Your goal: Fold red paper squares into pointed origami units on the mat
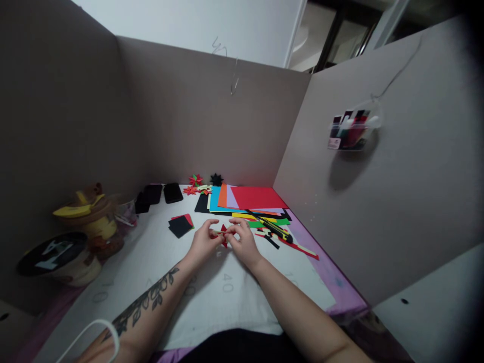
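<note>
Above the white table covering, my left hand (206, 238) and my right hand (242, 241) meet around a small folded red paper piece (224, 242). Both hands pinch it between thumb and fingers, and its red points stick out above and below the fingertips. Some of the piece is hidden behind the fingers. Left of my left hand lie small black paper squares (180, 227) with a red one under them. Just to the right of my right hand are paper scraps (269, 237) in several colours.
Coloured paper sheets (254, 197) are stacked at the back, with a yellow-and-black utility knife (278, 230) in front. Folded paper stars (195, 180) and a black star (217, 179) stand behind. Dark phones (173, 192), pots (88, 217) and a black-lidded tub (56, 257) sit left. Grey partitions (212, 116) enclose the table.
</note>
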Available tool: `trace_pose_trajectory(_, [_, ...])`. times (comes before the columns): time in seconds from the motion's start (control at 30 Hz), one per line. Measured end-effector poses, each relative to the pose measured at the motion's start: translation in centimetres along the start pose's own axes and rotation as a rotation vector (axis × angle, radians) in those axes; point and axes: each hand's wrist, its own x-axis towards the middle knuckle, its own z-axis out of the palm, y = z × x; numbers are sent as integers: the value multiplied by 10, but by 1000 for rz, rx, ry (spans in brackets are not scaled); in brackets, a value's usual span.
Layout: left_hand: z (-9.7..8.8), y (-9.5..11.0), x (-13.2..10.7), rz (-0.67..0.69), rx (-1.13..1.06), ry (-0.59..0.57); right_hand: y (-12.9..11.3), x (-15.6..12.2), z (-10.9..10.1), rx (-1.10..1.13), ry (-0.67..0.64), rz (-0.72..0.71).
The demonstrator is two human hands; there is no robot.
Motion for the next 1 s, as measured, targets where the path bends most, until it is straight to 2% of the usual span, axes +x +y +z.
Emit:
trace_pose_trajectory(0.2, [-2,-7,0,102,153,-7,0,0,-1,-98,-97,-70])
trace_pose_trajectory(0.33, [-2,-7,-3,157,232,-22,-1,1,-2,-155,-114,-89])
trace_pose_trajectory(0.67, [-3,-12,2,109,223,-9,2,0,-2,-116,-155,-130])
trace_pose_trajectory(1.0, [-2,-10,-1,156,263,-28,2,1,-1,-95,-167,-101])
